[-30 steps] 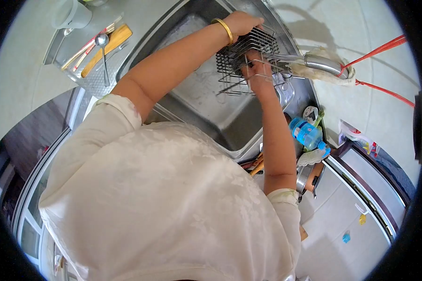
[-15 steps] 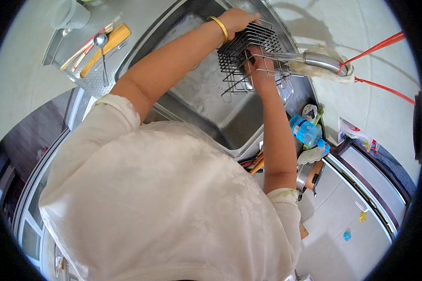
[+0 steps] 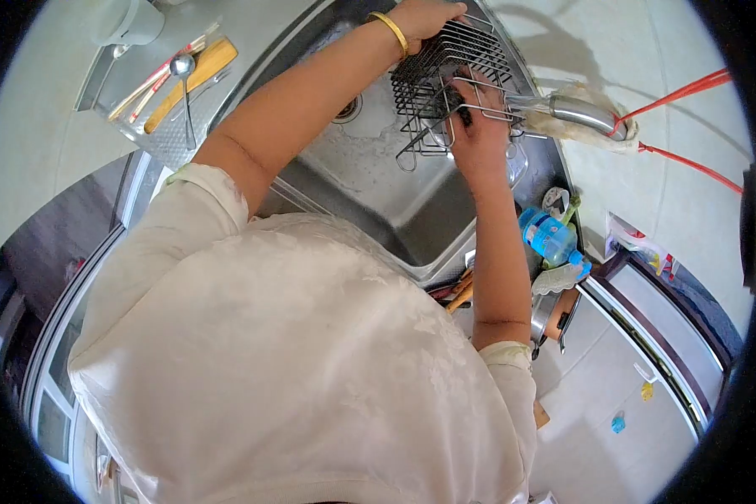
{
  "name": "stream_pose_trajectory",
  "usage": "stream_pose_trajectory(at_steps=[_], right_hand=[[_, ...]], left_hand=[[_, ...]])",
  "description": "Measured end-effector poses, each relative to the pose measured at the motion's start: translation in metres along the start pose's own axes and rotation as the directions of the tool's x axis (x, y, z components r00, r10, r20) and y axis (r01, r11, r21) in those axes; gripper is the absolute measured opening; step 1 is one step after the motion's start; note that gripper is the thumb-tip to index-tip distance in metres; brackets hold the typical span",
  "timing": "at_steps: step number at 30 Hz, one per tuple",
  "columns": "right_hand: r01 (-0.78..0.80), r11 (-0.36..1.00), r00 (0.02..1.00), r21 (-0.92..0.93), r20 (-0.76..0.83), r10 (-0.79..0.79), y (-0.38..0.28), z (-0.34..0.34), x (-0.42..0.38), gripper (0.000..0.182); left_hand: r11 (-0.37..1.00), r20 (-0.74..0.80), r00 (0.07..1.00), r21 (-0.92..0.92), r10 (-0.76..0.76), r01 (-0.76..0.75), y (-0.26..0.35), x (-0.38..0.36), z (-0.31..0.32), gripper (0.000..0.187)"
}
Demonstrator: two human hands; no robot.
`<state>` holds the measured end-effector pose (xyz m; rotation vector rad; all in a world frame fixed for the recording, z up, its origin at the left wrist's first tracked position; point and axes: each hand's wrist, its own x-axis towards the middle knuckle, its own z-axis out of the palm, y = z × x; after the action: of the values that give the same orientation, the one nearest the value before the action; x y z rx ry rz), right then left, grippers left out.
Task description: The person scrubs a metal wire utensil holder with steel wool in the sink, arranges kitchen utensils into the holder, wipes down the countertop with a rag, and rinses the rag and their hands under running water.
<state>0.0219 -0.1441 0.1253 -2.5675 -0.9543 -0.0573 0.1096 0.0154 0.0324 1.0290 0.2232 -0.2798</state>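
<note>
A wire rack (image 3: 410, 91) of thin metal bars is held tilted over the far right of the steel sink (image 3: 374, 181). My left hand (image 3: 427, 18), a gold bangle at its wrist, is closed on the rack's upper edge. Reaching in among the bars from below, my right hand (image 3: 481, 139) has its fingers curled round a dark scrubber (image 3: 464, 114), only partly visible. The scrubber is pressed close to the wires. Behind the rack the faucet (image 3: 580, 113) comes in from the wall side, and its spout end is hidden.
Left of the sink, a drainboard (image 3: 170, 151) carries a spoon (image 3: 183, 80), chopsticks and a wooden spatula (image 3: 197, 80). A white tub (image 3: 134, 23) stands behind them. At right lie a blue bottle (image 3: 550, 235) and a pot (image 3: 548, 315). Red cords (image 3: 676, 97) tie the faucet.
My right hand has shifted slightly up and right within the rack, showing more of the dark scrubber. The rack and my left hand have moved a little upward; the drain now shows.
</note>
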Motion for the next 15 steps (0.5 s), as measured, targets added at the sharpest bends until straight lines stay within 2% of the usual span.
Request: stream_pose_trajectory(at_steps=[1, 2, 3, 4, 5, 6, 12, 14, 15], right_hand=[[-0.049, 0.986, 0.999, 0.16, 0.013, 0.047, -0.005, -0.007, 0.001, 0.039], [-0.067, 0.983, 0.994, 0.173, 0.098, 0.051, -0.001, -0.005, 0.0, 0.039], [-0.093, 0.979, 0.981, 0.183, 0.185, 0.058, 0.004, -0.001, -0.006, 0.039], [-0.124, 0.974, 0.96, 0.188, 0.272, 0.069, 0.006, 0.0, -0.012, 0.039], [-0.032, 0.995, 0.963, 0.09, 0.269, 0.007, 0.008, 0.003, -0.011, 0.036], [-0.034, 0.997, 0.96, 0.075, 0.281, 0.011, 0.008, 0.004, -0.01, 0.035], [-0.028, 0.999, 0.96, 0.026, 0.278, 0.02, 0.014, 0.011, -0.013, 0.03], [0.004, 1.0, 0.97, 0.009, 0.244, -0.006, 0.025, 0.013, -0.015, 0.029], [-0.022, 0.996, 0.964, -0.092, 0.261, 0.045, 0.022, 0.008, -0.014, 0.031]], left_hand=[[0.99, -0.02, 0.998, 0.133, 0.055, -0.052, 0.007, -0.002, -0.001, 0.032], [0.96, -0.033, 0.993, 0.262, 0.112, -0.1, 0.014, -0.005, -0.001, 0.031], [0.963, -0.057, 0.987, 0.232, 0.152, -0.134, 0.02, -0.014, 0.002, 0.033], [0.985, -0.092, 0.992, 0.159, 0.084, -0.069, 0.02, -0.017, 0.006, 0.033], [0.997, -0.118, 0.993, 0.083, 0.014, -0.004, 0.02, -0.017, 0.011, 0.033], [0.998, -0.142, 0.988, 0.007, -0.055, 0.057, 0.021, -0.017, 0.014, 0.034], [0.958, -0.162, 0.985, 0.286, 0.058, -0.009, 0.018, -0.02, 0.019, 0.029], [0.907, -0.077, 0.972, 0.381, 0.222, -0.178, 0.007, -0.013, 0.011, 0.029], [0.871, -0.027, 0.954, 0.416, 0.298, -0.26, 0.008, -0.017, 0.012, 0.029]])
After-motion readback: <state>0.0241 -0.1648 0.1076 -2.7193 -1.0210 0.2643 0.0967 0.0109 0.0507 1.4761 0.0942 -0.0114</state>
